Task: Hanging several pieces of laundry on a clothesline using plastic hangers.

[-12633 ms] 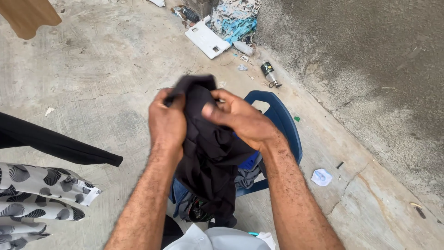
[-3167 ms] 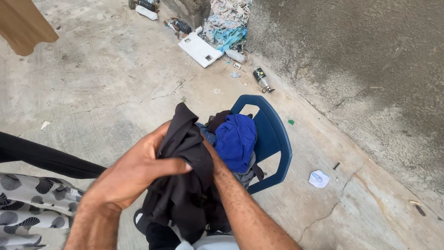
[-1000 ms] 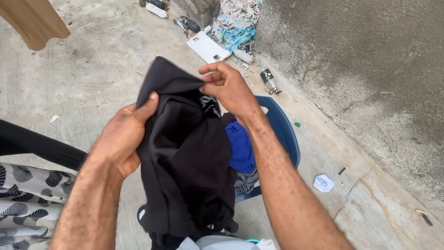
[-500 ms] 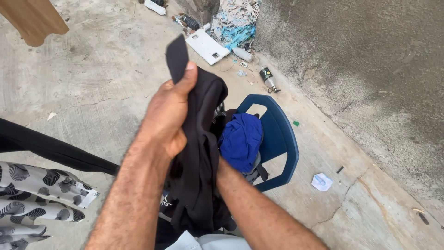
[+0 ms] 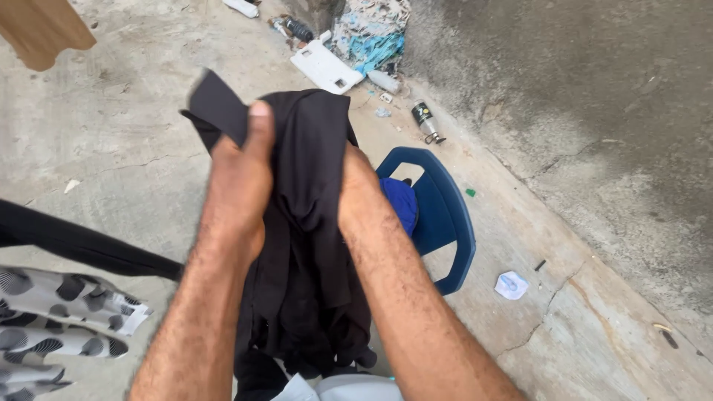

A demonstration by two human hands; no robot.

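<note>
Centre frame: left hand [image 5: 236,178] and right hand [image 5: 356,186] each clench the black garment [image 5: 304,245], apparently mid-straightening above the blue chair [image 5: 445,215]; next, spreading.

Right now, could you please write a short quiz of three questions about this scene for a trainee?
1. True or false: both hands grip the black garment.
2. What colour is the plastic chair? A) red B) blue C) white
3. Fill in: the left hand has its ____ pressed on the cloth's outside.

Key:
1. True; the right hand has its fingers hidden inside the cloth.
2. B
3. thumb
</note>
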